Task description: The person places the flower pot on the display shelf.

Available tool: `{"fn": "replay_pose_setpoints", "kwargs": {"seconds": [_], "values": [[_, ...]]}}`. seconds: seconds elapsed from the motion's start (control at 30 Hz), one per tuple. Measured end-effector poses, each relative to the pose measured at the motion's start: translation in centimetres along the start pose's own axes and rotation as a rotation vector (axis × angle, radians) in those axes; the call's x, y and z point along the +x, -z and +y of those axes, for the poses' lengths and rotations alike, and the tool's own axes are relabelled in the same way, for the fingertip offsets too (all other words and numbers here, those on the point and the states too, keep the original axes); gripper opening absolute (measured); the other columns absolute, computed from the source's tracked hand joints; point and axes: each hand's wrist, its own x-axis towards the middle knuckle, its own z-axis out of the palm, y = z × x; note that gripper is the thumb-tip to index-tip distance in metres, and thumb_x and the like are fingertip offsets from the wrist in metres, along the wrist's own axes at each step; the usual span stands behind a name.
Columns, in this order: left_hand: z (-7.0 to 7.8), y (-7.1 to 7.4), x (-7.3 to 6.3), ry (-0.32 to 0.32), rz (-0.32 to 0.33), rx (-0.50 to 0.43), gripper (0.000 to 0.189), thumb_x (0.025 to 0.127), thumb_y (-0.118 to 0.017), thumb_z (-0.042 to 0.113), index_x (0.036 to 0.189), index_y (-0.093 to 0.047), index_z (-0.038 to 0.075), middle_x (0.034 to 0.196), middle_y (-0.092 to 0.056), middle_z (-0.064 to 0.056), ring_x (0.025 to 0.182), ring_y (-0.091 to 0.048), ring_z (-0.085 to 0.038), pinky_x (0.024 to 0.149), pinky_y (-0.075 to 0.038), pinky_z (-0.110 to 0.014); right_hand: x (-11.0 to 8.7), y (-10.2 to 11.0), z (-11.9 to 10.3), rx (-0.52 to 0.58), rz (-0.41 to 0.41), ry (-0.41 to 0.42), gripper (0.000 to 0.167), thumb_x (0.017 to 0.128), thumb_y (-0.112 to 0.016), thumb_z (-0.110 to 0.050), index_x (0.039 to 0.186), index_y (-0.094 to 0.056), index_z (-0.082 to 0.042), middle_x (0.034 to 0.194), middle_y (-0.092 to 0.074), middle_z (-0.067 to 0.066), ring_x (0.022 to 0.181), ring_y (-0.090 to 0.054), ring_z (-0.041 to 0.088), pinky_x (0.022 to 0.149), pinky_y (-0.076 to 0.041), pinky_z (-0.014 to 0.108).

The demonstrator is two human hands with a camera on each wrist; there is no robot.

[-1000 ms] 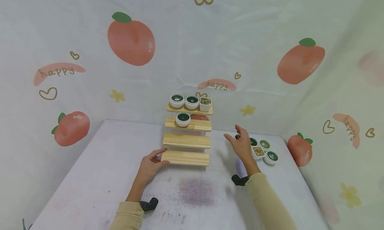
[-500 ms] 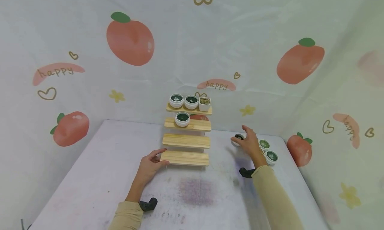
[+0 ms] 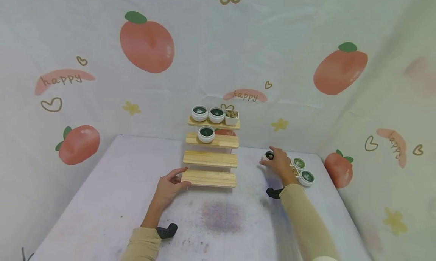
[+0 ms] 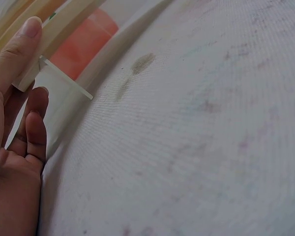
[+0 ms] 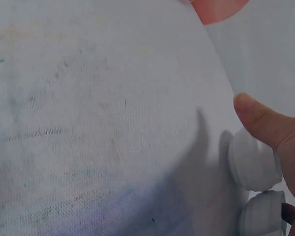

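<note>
My left hand (image 3: pixel 167 187) holds the left end of the lowest board of a tiered wooden display stand (image 3: pixel 209 178). In the left wrist view, its thumb (image 4: pixel 19 49) lies along the board, with other fingers curled below. My right hand (image 3: pixel 281 164) has thumb and fingers on opposite sides of a small round white bowl (image 3: pixel 269 155) with dark contents, pinching it. In the right wrist view, the thumb crosses in front of a white bowl (image 5: pixel 253 162); the far side of the grip is hidden.
The top board carries two round bowls (image 3: pixel 199 113) and a square dish (image 3: pixel 232 117); the second board bears one round bowl (image 3: pixel 206 134). By my right wrist stand a green-filled bowl (image 3: pixel 299 163), a dark-green one (image 3: pixel 307 177) and a partly hidden square dish (image 3: pixel 294 171).
My right hand has moved rightward to the small bowl, then slightly left, and its thumb and fingers have come around it. The left hand keeps its hold on the stand.
</note>
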Motion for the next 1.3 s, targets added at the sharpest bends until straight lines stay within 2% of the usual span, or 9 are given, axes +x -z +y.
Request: {"fn": "replay_pose_setpoints", "kwargs": {"seconds": [0.17, 0.3, 0.47, 0.77, 0.97, 1.13, 1.3], "values": [[0.1, 0.1, 0.0, -0.007, -0.006, -0.020, 0.059, 0.078, -0.089, 0.026, 0.133, -0.068, 0.024, 0.087, -0.067, -0.007, 0.072, -0.059, -0.009, 0.062, -0.050, -0.022, -0.2, -0.3, -0.4, -0.061, 0.001, -0.010, 0.085, 0.089, -0.079, -0.037, 0.154, -0.038, -0.001, 0.154, -0.041, 0.031, 0.142, -0.036, 0.052, 0.113, -0.025, 0.072], [0.0, 0.1, 0.0, -0.004, -0.006, -0.021, 0.059, 0.078, -0.089, 0.026, 0.133, -0.069, 0.024, 0.085, -0.064, -0.004, 0.072, -0.057, -0.008, 0.062, -0.049, -0.021, -0.4, -0.5, -0.5, -0.085, 0.019, -0.014, 0.076, 0.091, -0.075, -0.029, 0.152, -0.041, 0.001, 0.151, -0.045, 0.031, 0.140, -0.039, 0.052, 0.113, -0.026, 0.071], [0.1, 0.1, 0.0, 0.012, -0.002, -0.024, 0.059, 0.077, -0.090, 0.027, 0.132, -0.069, 0.024, 0.084, -0.061, -0.003, 0.072, -0.054, -0.008, 0.062, -0.048, -0.021, -0.6, -0.4, -0.5, -0.079, 0.034, -0.015, 0.070, 0.091, -0.073, -0.022, 0.150, -0.044, 0.002, 0.149, -0.047, 0.031, 0.139, -0.040, 0.051, 0.111, -0.026, 0.071], [0.2, 0.1, 0.0, 0.007, -0.005, -0.020, 0.058, 0.078, -0.089, 0.025, 0.133, -0.069, 0.023, 0.085, -0.064, -0.005, 0.073, -0.057, -0.008, 0.063, -0.049, -0.021, -0.4, -0.2, -0.3, -0.032, 0.029, -0.001, 0.071, 0.092, -0.075, -0.026, 0.150, -0.044, 0.002, 0.148, -0.048, 0.031, 0.137, -0.043, 0.050, 0.109, -0.031, 0.069], [0.1, 0.1, 0.0, 0.001, -0.010, -0.020, 0.059, 0.079, -0.089, 0.024, 0.133, -0.068, 0.022, 0.086, -0.064, -0.005, 0.073, -0.057, -0.008, 0.064, -0.049, -0.021, -0.5, 0.3, -0.5, 0.044, 0.053, 0.002, 0.070, 0.092, -0.076, -0.027, 0.149, -0.047, 0.002, 0.146, -0.049, 0.031, 0.135, -0.043, 0.053, 0.107, -0.033, 0.068], [0.1, 0.1, 0.0, 0.008, -0.007, -0.020, 0.059, 0.078, -0.089, 0.026, 0.133, -0.069, 0.023, 0.086, -0.063, -0.005, 0.074, -0.056, -0.008, 0.064, -0.049, -0.021, -0.8, 0.9, -1.3, 0.166, 0.105, -0.001, 0.071, 0.091, -0.078, -0.025, 0.147, -0.047, 0.003, 0.147, -0.047, 0.031, 0.136, -0.042, 0.052, 0.110, -0.036, 0.063], [0.1, 0.1, -0.1, 0.006, -0.004, -0.016, 0.058, 0.078, -0.089, 0.027, 0.133, -0.069, 0.024, 0.087, -0.066, -0.006, 0.073, -0.057, -0.009, 0.063, -0.048, -0.021, -1.4, 1.7, -2.4, 0.291, 0.116, 0.007, 0.074, 0.091, -0.078, -0.027, 0.149, -0.043, 0.003, 0.151, -0.041, 0.028, 0.138, -0.043, 0.046, 0.111, -0.037, 0.060]]}}
